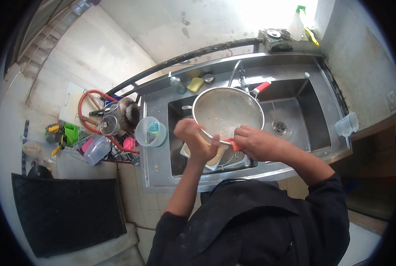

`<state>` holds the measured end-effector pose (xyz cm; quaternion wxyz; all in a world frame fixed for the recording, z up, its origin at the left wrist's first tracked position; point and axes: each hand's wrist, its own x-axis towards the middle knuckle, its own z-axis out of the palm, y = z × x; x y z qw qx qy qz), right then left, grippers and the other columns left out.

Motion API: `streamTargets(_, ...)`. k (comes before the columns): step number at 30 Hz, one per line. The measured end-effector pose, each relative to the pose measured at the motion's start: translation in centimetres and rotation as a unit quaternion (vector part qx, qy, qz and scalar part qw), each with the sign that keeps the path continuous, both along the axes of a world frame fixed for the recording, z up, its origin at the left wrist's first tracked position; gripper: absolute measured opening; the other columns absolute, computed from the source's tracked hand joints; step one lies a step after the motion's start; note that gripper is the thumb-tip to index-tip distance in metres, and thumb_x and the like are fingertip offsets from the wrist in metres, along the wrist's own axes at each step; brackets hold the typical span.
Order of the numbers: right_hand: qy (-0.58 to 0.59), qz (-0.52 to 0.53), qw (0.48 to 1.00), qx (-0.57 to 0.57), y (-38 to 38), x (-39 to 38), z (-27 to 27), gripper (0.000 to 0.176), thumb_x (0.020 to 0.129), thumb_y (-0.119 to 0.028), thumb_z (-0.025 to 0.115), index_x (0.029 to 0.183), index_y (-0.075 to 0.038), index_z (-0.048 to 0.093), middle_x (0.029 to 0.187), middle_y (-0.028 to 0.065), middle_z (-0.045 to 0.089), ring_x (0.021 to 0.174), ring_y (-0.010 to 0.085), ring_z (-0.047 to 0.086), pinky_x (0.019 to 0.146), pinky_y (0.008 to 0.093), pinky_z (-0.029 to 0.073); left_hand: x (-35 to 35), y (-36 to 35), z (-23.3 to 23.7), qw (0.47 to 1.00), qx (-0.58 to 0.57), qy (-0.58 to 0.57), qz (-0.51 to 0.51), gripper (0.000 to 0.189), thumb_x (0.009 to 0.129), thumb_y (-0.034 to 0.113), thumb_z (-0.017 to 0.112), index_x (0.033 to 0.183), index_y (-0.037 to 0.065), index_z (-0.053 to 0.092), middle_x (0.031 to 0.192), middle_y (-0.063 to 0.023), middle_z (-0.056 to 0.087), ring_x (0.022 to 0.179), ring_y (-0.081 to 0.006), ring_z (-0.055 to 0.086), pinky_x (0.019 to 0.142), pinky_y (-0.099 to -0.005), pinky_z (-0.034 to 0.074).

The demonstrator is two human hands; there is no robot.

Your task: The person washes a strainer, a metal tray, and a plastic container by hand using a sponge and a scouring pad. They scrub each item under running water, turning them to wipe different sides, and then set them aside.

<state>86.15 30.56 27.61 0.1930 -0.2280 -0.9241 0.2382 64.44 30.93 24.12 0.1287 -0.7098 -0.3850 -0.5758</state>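
A large round metal pot (227, 108) rests over the sink, tilted so its pale, wet inside faces me. Small light bits cling near its lower rim. My left hand (197, 139) is at the pot's lower left rim, thumb along the edge and fingers curled outside, partly blurred. At the bottom of the rim my right hand (256, 142) is closed on an orange-red scrubbing cloth or pad (235, 145), pressing it to the edge. Below the pot, the left basin (173, 155) contains pale trays or containers and a strainer, partly covered by my hands.
The right basin (311, 119) has a drain strainer (278, 127). Along the back stand a tap (243, 80), a red-handled brush (262, 88), a yellow sponge (195, 84) and a soap bottle (177, 84). A clear tub (151, 131) sits left, a plastic jug (346, 124) right.
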Motion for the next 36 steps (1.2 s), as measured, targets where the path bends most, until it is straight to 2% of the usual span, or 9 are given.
streamTargets(2, -0.038, -0.030, 0.999, -0.006, -1.0, 0.9, -2.6, 0.021, 0.082, -0.005, 0.063, 0.102, -0.001, 0.058, 0.099, 0.0115, 0.056, 0.094, 0.0300, 0.055, 0.084, 0.0392, 0.049, 1.2, 0.1, -1.7, 0.979, -0.079, -0.184, 0.026, 0.038, 0.088, 0.030, 0.066, 0.118, 0.011, 0.052, 0.112, -0.0081, 0.056, 0.105, -0.0209, 0.054, 0.093, -0.0364, 0.041)
streamTargets(3, -0.025, -0.030, 0.999, 0.022, -1.6, 1.3, -4.0, 0.021, 0.082, -0.006, 0.061, 0.103, -0.001, 0.059, 0.098, 0.0107, 0.056, 0.093, 0.0289, 0.055, 0.084, 0.0383, 0.049, 1.5, 0.0, -2.3, 0.862, -0.308, -0.389, -0.107, 0.047, 0.089, 0.026, 0.066, 0.127, 0.009, 0.044, 0.121, -0.0101, 0.053, 0.113, -0.0226, 0.051, 0.098, -0.0395, 0.040)
streamTargets(4, -0.013, -0.028, 0.998, 0.050, -2.2, 1.7, -5.1, 0.022, 0.083, -0.006, 0.060, 0.104, -0.001, 0.059, 0.098, 0.0099, 0.056, 0.092, 0.0279, 0.055, 0.084, 0.0375, 0.049, 1.5, 0.0, -3.1, 0.635, -0.499, -0.546, -0.222, 0.058, 0.090, 0.022, 0.067, 0.137, 0.008, 0.036, 0.130, -0.0121, 0.049, 0.121, -0.0242, 0.049, 0.103, -0.0425, 0.039)
streamTargets(5, -0.023, -0.025, 0.998, 0.061, -2.6, 2.2, -5.8, 0.025, 0.083, -0.007, 0.059, 0.107, 0.000, 0.060, 0.098, 0.0083, 0.057, 0.092, 0.0266, 0.055, 0.083, 0.0361, 0.050, 0.1, 0.9, -5.5, 0.579, -0.573, -0.500, -0.294, 0.058, 0.092, 0.012, 0.062, 0.142, 0.005, 0.035, 0.134, -0.0141, 0.049, 0.126, -0.0270, 0.049, 0.104, -0.0447, 0.043)
streamTargets(18, 0.065, -0.156, 0.985, -0.037, -0.8, 6.9, -4.7, 0.022, 0.083, -0.001, 0.064, 0.103, -0.007, 0.071, 0.105, 0.0068, 0.063, 0.103, 0.0252, 0.058, 0.088, 0.0357, 0.047, 5.8, 0.5, -2.5, 0.751, -0.394, -0.462, -0.260, 0.079, 0.081, -0.015, 0.026, 0.155, 0.012, 0.026, 0.152, -0.0136, 0.036, 0.133, -0.0330, 0.046, 0.100, -0.0475, 0.052)
streamTargets(20, 0.150, -0.110, 0.939, -0.290, 0.5, 7.5, -3.8, 0.018, 0.090, -0.003, 0.061, 0.104, -0.004, 0.071, 0.103, 0.0084, 0.066, 0.098, 0.0214, 0.063, 0.086, 0.0349, 0.050, 5.6, 0.3, -2.6, 0.761, -0.386, -0.449, -0.265, 0.079, 0.081, -0.016, 0.026, 0.155, 0.012, 0.025, 0.153, -0.0137, 0.035, 0.134, -0.0330, 0.045, 0.101, -0.0470, 0.051)
streamTargets(24, 0.295, -0.258, 0.835, -0.386, 2.8, 6.5, -4.7, 0.016, 0.095, -0.008, 0.060, 0.101, 0.003, 0.071, 0.092, 0.0105, 0.071, 0.081, 0.0149, 0.066, 0.076, 0.0295, 0.054, 5.9, -0.5, -2.1, 0.780, -0.368, -0.427, -0.273, 0.079, 0.081, -0.017, 0.026, 0.155, 0.011, 0.024, 0.154, -0.0137, 0.034, 0.137, -0.0326, 0.043, 0.104, -0.0462, 0.049)
streamTargets(29, 0.160, -0.275, 0.905, -0.283, 1.5, 3.1, -6.0, 0.027, 0.082, -0.010, 0.078, 0.102, 0.004, 0.068, 0.085, 0.0097, 0.069, 0.078, 0.0129, 0.064, 0.071, 0.0285, 0.053, 5.9, -0.6, -2.7, 0.793, -0.359, -0.417, -0.261, 0.078, 0.082, -0.017, 0.027, 0.155, 0.010, 0.025, 0.155, -0.0137, 0.033, 0.137, -0.0322, 0.043, 0.105, -0.0465, 0.048)
streamTargets(36, 0.237, -0.422, 0.849, -0.212, 0.8, 0.4, -8.4, 0.026, 0.080, 0.000, 0.074, 0.104, 0.003, 0.064, 0.088, 0.0104, 0.065, 0.079, 0.0158, 0.064, 0.074, 0.0297, 0.054, 5.9, -0.7, -3.7, 0.799, -0.361, -0.411, -0.250, 0.076, 0.082, -0.017, 0.028, 0.154, 0.009, 0.026, 0.155, -0.0134, 0.033, 0.138, -0.0310, 0.042, 0.107, -0.0471, 0.046)
